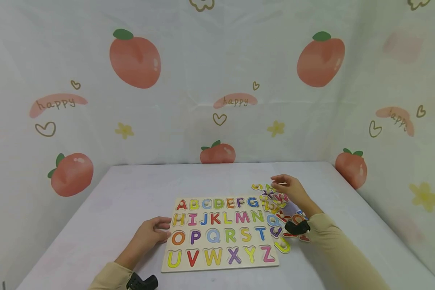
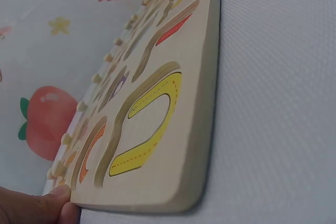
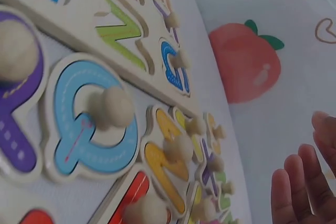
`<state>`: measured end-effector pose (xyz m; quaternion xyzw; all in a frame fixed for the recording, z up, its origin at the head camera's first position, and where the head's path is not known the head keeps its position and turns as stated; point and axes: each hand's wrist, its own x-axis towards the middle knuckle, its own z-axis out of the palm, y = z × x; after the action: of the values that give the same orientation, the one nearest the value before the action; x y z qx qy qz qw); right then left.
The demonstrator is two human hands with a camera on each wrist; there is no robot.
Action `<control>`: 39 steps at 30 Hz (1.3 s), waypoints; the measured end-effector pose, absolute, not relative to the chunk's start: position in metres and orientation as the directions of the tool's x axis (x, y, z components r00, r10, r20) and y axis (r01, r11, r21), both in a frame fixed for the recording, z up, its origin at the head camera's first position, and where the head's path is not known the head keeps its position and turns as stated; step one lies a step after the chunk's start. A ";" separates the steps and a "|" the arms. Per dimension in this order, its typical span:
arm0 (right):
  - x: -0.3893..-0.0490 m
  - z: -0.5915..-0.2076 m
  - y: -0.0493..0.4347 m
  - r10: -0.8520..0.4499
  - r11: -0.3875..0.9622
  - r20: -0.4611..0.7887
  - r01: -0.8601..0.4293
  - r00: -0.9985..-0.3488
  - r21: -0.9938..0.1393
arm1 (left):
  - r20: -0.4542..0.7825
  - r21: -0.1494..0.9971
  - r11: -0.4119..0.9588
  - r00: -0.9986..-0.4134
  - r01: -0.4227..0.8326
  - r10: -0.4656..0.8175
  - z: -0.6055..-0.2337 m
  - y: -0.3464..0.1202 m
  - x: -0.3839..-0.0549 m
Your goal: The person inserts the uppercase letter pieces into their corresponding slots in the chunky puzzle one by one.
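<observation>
A wooden alphabet board [image 1: 258,262] lies flat, its top-row letters A to G and the H [image 1: 179,219] showing knobs. My left hand [image 1: 148,233] is at the board's left edge, its fingertips touching it. In the left wrist view its thumb [image 2: 55,198] meets the edge near the corner. My right hand [image 1: 291,189] hovers over a heap of knobbed letter pieces right of the board. Its fingers are spread and hold nothing, also visible in the right wrist view. A blue Q piece [image 3: 97,156] and a purple P piece [image 3: 18,145] lie beside the board.
In the heap are a yellow S piece [image 1: 256,187], a purple X piece [image 1: 267,194] and a yellow curved piece [image 1: 283,245], some overlapping. A white cloth covers the table [image 1: 94,249]. Behind it hangs a curtain [image 1: 181,129] with printed peaches.
</observation>
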<state>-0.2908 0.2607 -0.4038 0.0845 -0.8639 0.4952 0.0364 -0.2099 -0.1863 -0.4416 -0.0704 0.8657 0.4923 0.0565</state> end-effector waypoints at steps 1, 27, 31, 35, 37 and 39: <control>-0.289 -0.404 0.263 -0.104 0.508 0.143 -0.176 -0.984 -0.843 | -0.165 0.845 0.505 -0.984 -0.175 -0.066 -0.442 -0.186 -0.210; -0.198 -0.411 0.306 0.022 0.641 -0.117 0.104 -0.993 -0.760 | -0.153 0.851 0.499 -0.986 -0.163 -0.061 -0.440 -0.185 -0.207; -0.191 -0.417 0.309 0.016 0.637 -0.154 0.129 -0.988 -0.760 | -0.151 0.847 0.507 -0.987 -0.159 -0.058 -0.442 -0.185 -0.209; -0.186 -0.425 0.310 -0.012 0.602 -0.191 0.145 -0.982 -0.785 | -0.148 0.847 0.509 -0.987 -0.155 -0.055 -0.442 -0.186 -0.208; -0.184 -0.428 0.308 -0.003 0.593 -0.203 0.162 -0.979 -0.789 | -0.151 0.845 0.510 -0.987 -0.159 -0.057 -0.440 -0.186 -0.207; -0.184 -0.430 0.307 0.007 0.601 -0.201 0.165 -0.980 -0.782 | -0.156 0.842 0.514 -0.986 -0.165 -0.060 -0.439 -0.186 -0.207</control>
<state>-0.1841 0.3070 -0.4302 -0.0482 -0.8904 0.4439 -0.0889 -0.2066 -0.1864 -0.4390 -0.0648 0.8684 0.4886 0.0536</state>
